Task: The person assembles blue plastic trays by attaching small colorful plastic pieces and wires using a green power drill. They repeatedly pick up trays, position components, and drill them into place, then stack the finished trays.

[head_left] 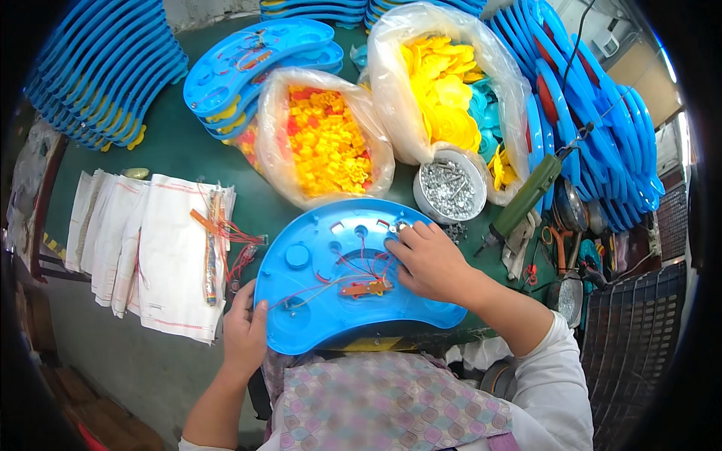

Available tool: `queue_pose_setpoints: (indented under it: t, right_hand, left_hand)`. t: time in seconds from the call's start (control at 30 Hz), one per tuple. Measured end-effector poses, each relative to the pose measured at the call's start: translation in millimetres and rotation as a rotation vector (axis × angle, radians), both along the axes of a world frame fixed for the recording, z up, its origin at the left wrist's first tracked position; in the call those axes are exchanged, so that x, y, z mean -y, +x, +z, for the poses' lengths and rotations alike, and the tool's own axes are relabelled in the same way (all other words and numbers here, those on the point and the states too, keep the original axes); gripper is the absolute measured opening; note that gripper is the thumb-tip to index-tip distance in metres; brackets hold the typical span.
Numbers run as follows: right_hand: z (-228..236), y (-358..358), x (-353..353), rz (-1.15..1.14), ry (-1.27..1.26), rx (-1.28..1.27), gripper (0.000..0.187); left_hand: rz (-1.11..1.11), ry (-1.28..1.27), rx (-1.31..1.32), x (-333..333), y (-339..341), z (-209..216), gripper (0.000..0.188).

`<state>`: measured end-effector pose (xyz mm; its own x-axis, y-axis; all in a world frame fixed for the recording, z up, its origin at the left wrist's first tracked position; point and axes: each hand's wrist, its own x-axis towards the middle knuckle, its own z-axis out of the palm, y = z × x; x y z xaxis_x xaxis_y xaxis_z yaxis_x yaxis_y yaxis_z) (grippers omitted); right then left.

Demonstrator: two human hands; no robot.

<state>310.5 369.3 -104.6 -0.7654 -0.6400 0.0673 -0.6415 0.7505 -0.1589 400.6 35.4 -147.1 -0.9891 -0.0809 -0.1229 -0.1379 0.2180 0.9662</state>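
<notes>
A blue curved plastic shell point(316, 229) lies in front of me with its hollow side up. Inside it sits a small orange-brown circuit board point(366, 289), from which thin red and pale wires run to several spots in the shell. My left hand point(245, 331) grips the shell's left rim, thumb on the upper side. Over the shell's right part is my right hand point(430, 259), its fingers bent and drawn together beside a small silvery piece near the far rim. What those fingertips hold, if anything, is hidden.
Beyond the shell stand a bag of yellow and red parts point(327, 139), a bag of yellow and teal parts point(444, 90) and a bowl of screws point(450, 184). A green electric screwdriver point(530, 192) hangs at right. White sacking point(177, 255) with wired boards lies left; blue shells are stacked behind.
</notes>
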Motion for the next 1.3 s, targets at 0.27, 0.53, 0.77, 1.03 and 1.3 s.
queue_pose_setpoints:
  t: [0.27,0.53,0.77,1.03,1.3]
  right_hand:
    - [47.0,12.5,-8.4,-0.141,-0.590,-0.487,0.052]
    - [38.9,-27.6,11.0,-0.094,-0.572,-0.306,0.052]
    - [34.6,-91.7,43.5,-0.153,-0.640,0.001,0.040]
    - [30.8,-299.4,104.2,-0.716,-1.106,0.121,0.073]
    - [17.1,-379.3,123.6,-0.718,-1.363,0.756,0.082]
  left_hand:
    - [0.424,-0.062,-0.296,49.0,-79.8,54.0,0.049]
    - [0.313,0.269,-0.543,109.9,-314.5,76.1,0.057]
    - [0.137,-0.134,-0.001,117.5,-336.6,76.4,0.070]
    - [0.117,0.471,0.165,77.8,-315.3,54.8,0.099]
    - [0.109,0.464,0.125,110.3,-350.5,59.0,0.104]
